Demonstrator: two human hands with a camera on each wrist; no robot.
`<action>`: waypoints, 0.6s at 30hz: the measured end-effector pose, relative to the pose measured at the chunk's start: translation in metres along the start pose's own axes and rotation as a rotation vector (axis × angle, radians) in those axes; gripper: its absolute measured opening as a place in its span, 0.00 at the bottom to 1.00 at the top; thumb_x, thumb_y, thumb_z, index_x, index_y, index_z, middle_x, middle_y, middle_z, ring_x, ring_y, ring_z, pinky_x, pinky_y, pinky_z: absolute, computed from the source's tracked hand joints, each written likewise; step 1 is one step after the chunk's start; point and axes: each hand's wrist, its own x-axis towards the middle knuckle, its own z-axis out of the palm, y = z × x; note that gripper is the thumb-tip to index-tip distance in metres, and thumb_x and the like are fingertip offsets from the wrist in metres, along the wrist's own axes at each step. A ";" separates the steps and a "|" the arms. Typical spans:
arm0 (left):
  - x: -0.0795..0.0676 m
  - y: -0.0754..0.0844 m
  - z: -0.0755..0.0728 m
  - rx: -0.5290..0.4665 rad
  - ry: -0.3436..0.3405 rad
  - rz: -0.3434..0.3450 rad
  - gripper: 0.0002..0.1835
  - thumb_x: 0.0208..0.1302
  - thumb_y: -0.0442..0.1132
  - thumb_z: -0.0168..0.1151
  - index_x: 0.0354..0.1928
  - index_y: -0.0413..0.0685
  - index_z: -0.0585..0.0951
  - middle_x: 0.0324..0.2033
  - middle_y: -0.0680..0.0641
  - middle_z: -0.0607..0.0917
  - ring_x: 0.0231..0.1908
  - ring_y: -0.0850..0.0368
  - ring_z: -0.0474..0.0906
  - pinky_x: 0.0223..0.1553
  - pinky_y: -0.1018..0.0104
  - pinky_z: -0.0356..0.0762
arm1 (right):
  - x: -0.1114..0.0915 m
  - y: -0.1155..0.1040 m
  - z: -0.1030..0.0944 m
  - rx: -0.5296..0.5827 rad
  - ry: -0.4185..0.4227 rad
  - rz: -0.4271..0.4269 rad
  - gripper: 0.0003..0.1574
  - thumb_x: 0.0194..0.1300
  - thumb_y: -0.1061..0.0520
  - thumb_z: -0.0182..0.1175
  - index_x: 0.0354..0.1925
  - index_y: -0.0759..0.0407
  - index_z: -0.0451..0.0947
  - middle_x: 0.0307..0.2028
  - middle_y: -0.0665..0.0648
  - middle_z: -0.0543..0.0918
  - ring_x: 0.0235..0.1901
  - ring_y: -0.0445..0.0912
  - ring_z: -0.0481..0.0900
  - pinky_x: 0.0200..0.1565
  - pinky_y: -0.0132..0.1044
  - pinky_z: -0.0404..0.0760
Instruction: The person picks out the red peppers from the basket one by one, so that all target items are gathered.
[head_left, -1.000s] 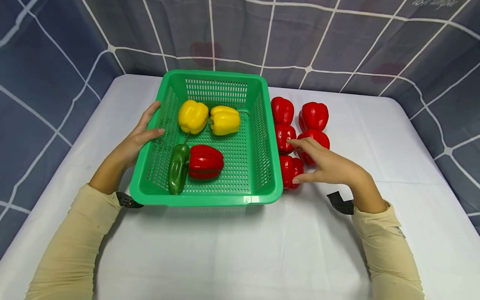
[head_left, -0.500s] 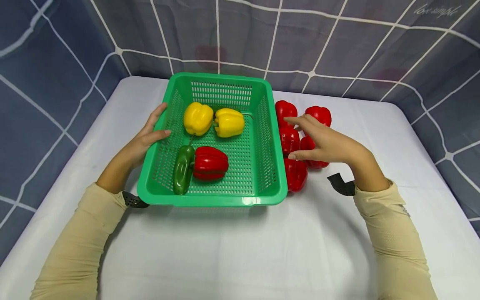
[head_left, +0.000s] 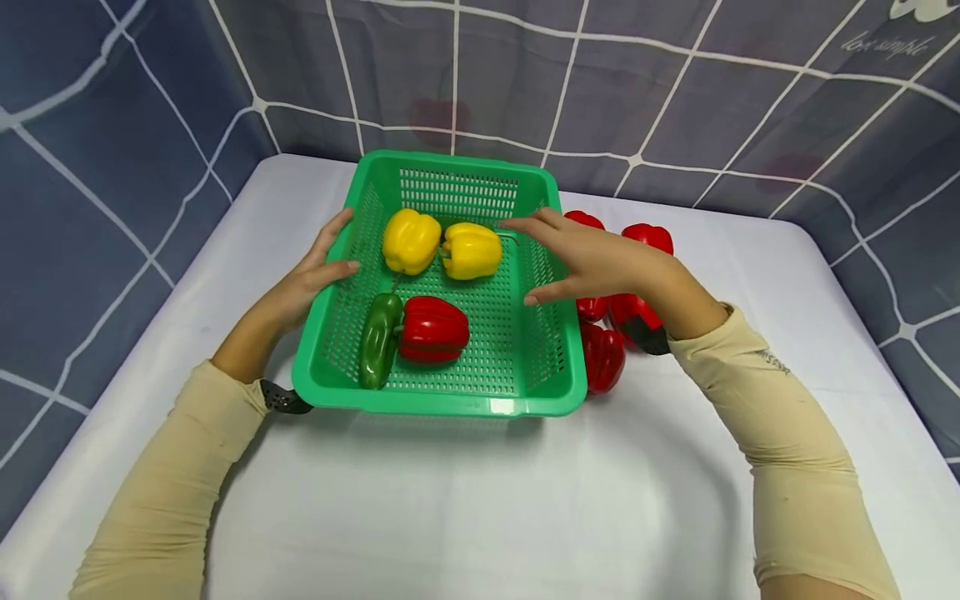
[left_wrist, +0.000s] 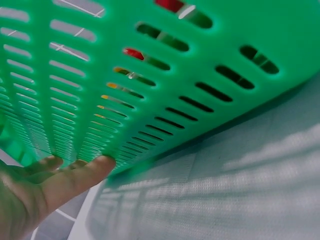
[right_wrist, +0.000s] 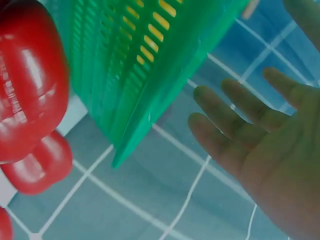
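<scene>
A green plastic basket (head_left: 442,404) stands on the white table, holding two yellow bell peppers (head_left: 411,242), a red bell pepper (head_left: 434,331) and a long green pepper (head_left: 380,342). My left hand (head_left: 303,279) rests against the basket's left side with its fingers extended; the left wrist view shows the hand (left_wrist: 55,187) beside the slotted wall. Over the basket's right rim hovers my right hand (head_left: 592,254), fingers spread and nothing in them. Several red bell peppers (head_left: 602,358) lie right of the basket, partly hidden by the right hand and forearm.
The white-covered table (head_left: 487,500) extends in front of the basket and off to the right. Behind and at both sides hangs dark blue-grey cloth (head_left: 510,92) with white grid lines. A black wrist mount (head_left: 285,398) sits close to the basket's front left corner.
My right hand has moved left from above the red bell peppers to over the basket's right rim. My left hand stays at the basket's left side. The head view has shifted slightly.
</scene>
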 end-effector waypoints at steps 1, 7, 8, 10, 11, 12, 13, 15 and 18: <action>0.000 0.000 0.000 -0.003 -0.004 0.000 0.38 0.68 0.36 0.42 0.70 0.68 0.35 0.70 0.42 0.39 0.48 0.60 0.71 0.40 0.71 0.79 | 0.005 -0.003 0.000 -0.021 -0.020 -0.014 0.55 0.51 0.41 0.66 0.70 0.46 0.47 0.62 0.55 0.59 0.59 0.49 0.64 0.55 0.45 0.73; -0.001 -0.001 -0.001 0.000 -0.010 -0.007 0.38 0.68 0.37 0.42 0.70 0.69 0.36 0.70 0.43 0.40 0.47 0.59 0.72 0.40 0.70 0.79 | 0.032 -0.023 0.005 -0.174 -0.136 -0.077 0.56 0.50 0.44 0.67 0.70 0.45 0.48 0.63 0.57 0.59 0.61 0.50 0.61 0.58 0.46 0.71; -0.001 -0.001 -0.001 0.007 -0.009 -0.007 0.38 0.68 0.37 0.42 0.70 0.69 0.36 0.70 0.43 0.40 0.48 0.59 0.71 0.40 0.70 0.79 | 0.037 -0.027 0.007 -0.204 -0.154 -0.088 0.56 0.50 0.45 0.68 0.70 0.44 0.47 0.64 0.57 0.59 0.61 0.50 0.61 0.59 0.46 0.70; -0.001 -0.001 -0.002 0.020 -0.006 -0.010 0.38 0.68 0.37 0.42 0.70 0.70 0.36 0.70 0.44 0.40 0.49 0.57 0.70 0.41 0.70 0.79 | 0.045 -0.034 0.009 -0.252 -0.190 -0.110 0.57 0.50 0.46 0.68 0.70 0.43 0.47 0.64 0.56 0.58 0.61 0.51 0.61 0.60 0.47 0.68; -0.001 -0.001 -0.002 0.028 -0.004 -0.011 0.38 0.68 0.37 0.42 0.70 0.70 0.36 0.70 0.45 0.39 0.50 0.57 0.69 0.41 0.71 0.79 | 0.049 -0.037 0.011 -0.281 -0.208 -0.121 0.57 0.50 0.47 0.68 0.70 0.43 0.47 0.65 0.56 0.58 0.62 0.51 0.60 0.60 0.47 0.68; -0.001 -0.001 -0.002 0.033 -0.003 -0.012 0.38 0.68 0.37 0.42 0.70 0.70 0.36 0.70 0.46 0.39 0.50 0.56 0.68 0.42 0.71 0.78 | 0.052 -0.040 0.013 -0.315 -0.223 -0.138 0.58 0.49 0.46 0.69 0.70 0.43 0.46 0.65 0.56 0.58 0.62 0.51 0.61 0.59 0.47 0.68; -0.001 -0.002 -0.002 0.038 0.000 -0.013 0.38 0.67 0.37 0.42 0.70 0.70 0.36 0.70 0.46 0.39 0.51 0.56 0.68 0.42 0.71 0.78 | 0.056 -0.042 0.014 -0.348 -0.236 -0.156 0.59 0.48 0.46 0.69 0.70 0.43 0.46 0.64 0.56 0.58 0.61 0.51 0.61 0.59 0.46 0.68; -0.001 -0.002 -0.002 0.033 0.001 -0.013 0.38 0.67 0.37 0.42 0.70 0.69 0.36 0.70 0.46 0.39 0.50 0.55 0.69 0.42 0.70 0.79 | 0.062 -0.047 0.018 -0.409 -0.260 -0.185 0.60 0.47 0.46 0.70 0.70 0.42 0.46 0.65 0.56 0.58 0.61 0.52 0.61 0.58 0.46 0.69; 0.000 -0.001 -0.002 0.026 -0.002 -0.013 0.38 0.67 0.36 0.42 0.70 0.69 0.35 0.70 0.44 0.40 0.49 0.56 0.71 0.41 0.68 0.79 | 0.069 -0.053 0.022 -0.480 -0.293 -0.202 0.62 0.45 0.45 0.71 0.70 0.40 0.44 0.66 0.56 0.56 0.60 0.55 0.62 0.59 0.48 0.69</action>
